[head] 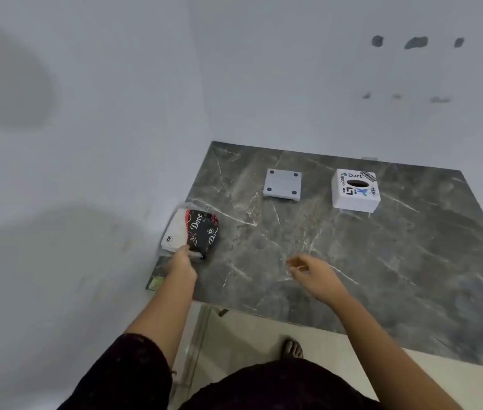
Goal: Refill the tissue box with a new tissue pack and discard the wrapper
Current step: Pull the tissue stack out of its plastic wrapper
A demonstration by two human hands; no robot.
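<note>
- Nearest the lens: dark clothing at the bottom edge, a dark sleeve (127, 371) on the left arm, a foot (292, 349) on the pale floor (252, 329) below the counter's near edge.
- Tissue pack (190, 233), black and white wrapper printed "Dove", at the left edge of the counter (382, 261), close against the wall (86, 143), lying tilted.
- Left hand (183, 263) at the pack's near end, fingers closed around that end; grasping the pack.
- Right hand (308, 270) hovering over the middle of the counter, well apart from the pack, fingers loosely spread and slightly blurred, holding nothing.
- Tissue box (355, 189), white cube with stickers including the word "Dart", far right part of the counter, dark oval slot on top, standing upright.
- White square plate (282, 184) with four dark round pads at its corners, lying flat to the left of the tissue box, apart from it, at about the same depth.
- Counter surface dark grey marble with pale veins; a small green label (156, 283) at its near left corner.
- Grey smudges (416, 42) on the wall above the tissue box.
</note>
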